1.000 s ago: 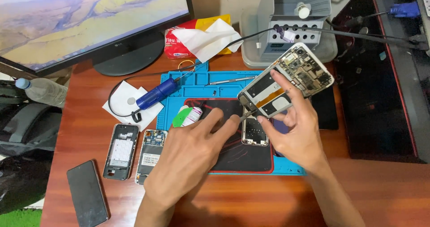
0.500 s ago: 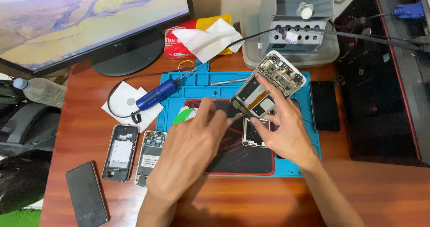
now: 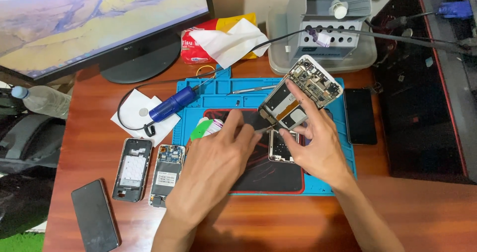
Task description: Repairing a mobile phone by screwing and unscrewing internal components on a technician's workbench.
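Currently right hand [image 3: 318,150] pinches opened phone [image 3: 301,92] tilted above blue mat [image 3: 343,175]; left hand [image 3: 213,165] pinches tweezers [image 3: 262,128], best probed gently, steadily

Phone repair bench: blue repair mat [image 3: 338,157], opened phones [image 3: 167,172], screwdriver [image 3: 171,104].

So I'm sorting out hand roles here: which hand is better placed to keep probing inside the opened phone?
Probably the left hand: it pinches a thin tool whose tip already meets the opened phone. The right hand is busy propping that phone tilted above the blue mat.
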